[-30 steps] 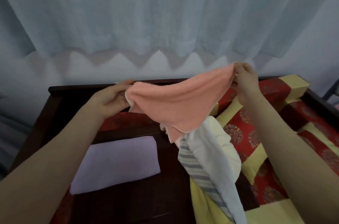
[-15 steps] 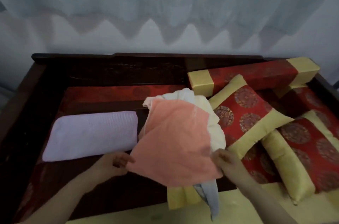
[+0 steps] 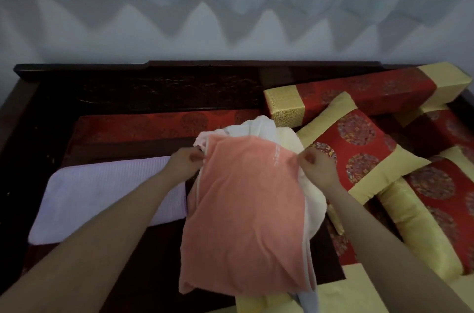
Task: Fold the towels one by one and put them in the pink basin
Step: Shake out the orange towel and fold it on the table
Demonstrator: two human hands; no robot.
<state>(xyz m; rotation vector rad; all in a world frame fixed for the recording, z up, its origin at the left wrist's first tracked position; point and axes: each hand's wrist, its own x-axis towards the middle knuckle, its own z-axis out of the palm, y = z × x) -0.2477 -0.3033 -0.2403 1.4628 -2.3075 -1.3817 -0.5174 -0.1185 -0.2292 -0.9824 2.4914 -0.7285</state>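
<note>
Left hand point(image 3: 185, 164): fingers closed on the far left corner of the salmon towel point(image 3: 246, 215), pinching it.
Right hand point(image 3: 316, 165): fingers closed on the far right corner of the same towel; level with the left hand, neither one nearer.
Salmon towel: spread over the heap of unfolded towels point(image 3: 277, 138), held edge away from the person, free end hanging toward them off the front of the heap.
Long axis: runs from the hands back toward the body, so the towel lies between the forearms and below the hands (a fold end to end would likely bring the far edge toward the person).
Faint pale marking point(image 3: 276, 157): near the right held corner; cannot be read.
Heap of unfolded towels: white and cream cloth showing behind and to the right of the salmon one.
Lilac folded towel point(image 3: 102, 199): flat on the dark wooden bench point(image 3: 154, 97), just left of the left forearm.
Red and gold cushions point(image 3: 359, 148): right of the heap, near the right hand.
Pink basin: not in view.
</note>
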